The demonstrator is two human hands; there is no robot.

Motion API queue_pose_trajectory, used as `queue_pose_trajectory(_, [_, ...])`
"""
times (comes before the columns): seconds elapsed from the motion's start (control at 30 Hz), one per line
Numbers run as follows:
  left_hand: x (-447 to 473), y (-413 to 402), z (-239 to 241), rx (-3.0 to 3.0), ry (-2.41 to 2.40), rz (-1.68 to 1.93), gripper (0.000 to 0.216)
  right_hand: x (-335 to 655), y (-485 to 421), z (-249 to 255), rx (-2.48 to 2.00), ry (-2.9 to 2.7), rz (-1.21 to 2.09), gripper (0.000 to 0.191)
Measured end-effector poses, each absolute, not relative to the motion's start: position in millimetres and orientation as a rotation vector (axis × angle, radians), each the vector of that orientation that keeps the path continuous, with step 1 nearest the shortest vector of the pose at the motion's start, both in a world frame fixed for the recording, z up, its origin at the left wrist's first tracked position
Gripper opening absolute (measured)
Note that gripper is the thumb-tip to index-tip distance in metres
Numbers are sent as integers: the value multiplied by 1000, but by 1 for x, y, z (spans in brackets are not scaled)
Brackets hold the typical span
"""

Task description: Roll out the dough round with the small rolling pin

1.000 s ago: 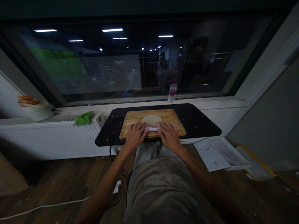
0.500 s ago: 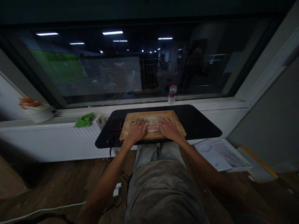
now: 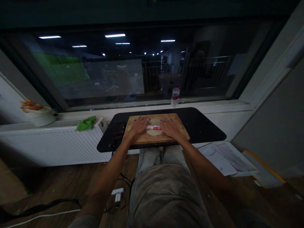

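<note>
A wooden board (image 3: 180, 134) lies on a small black table (image 3: 204, 128). A flat round of pale dough (image 3: 154, 131) rests on the board. Across the dough lies a white and red roller (image 3: 154, 127). My left hand (image 3: 137, 126) lies flat with fingers stretched out, pressing on the roller's left end. My right hand (image 3: 169, 126) lies flat the same way on the roller's right end. Both palms hide the roller's ends.
A plastic water bottle (image 3: 175, 95) stands on the window sill behind the table. A green cloth (image 3: 86, 123) lies on the radiator at the left, near a white bowl (image 3: 39, 117). Papers (image 3: 223, 156) lie on the floor at the right. Cables and a charger (image 3: 117, 194) lie on the wooden floor.
Both hands have pushed the roller away from me, from the board's near edge onto the middle of the dough.
</note>
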State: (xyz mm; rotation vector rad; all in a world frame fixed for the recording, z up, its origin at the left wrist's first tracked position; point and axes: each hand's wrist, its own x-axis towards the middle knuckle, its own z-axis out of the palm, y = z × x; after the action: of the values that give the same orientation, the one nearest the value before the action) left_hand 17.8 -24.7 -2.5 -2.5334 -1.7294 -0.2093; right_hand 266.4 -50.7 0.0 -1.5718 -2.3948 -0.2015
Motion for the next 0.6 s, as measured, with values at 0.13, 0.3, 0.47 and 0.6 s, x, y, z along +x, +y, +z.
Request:
queue_pose_trajectory(0.13, [18,-22,-3,-2543,-1686,-163,59,264,-64,-1,-1581,-2362,-245,56])
queue_pose_trajectory(0.3, [17,-25,-9,-2503,-1693,-156,59,258,-85,0,-1614,-2301,-289,58])
queue_pose_trajectory(0.47, [11,-38,-13,-2518,-1597,-227,57,252,-116,-6,-1583,-2283,-293,59])
queue_pose_trajectory(0.6, [7,-48,-12,-2555,-1580,-280,54,249,-137,-10,-1569,-2309,-271,59])
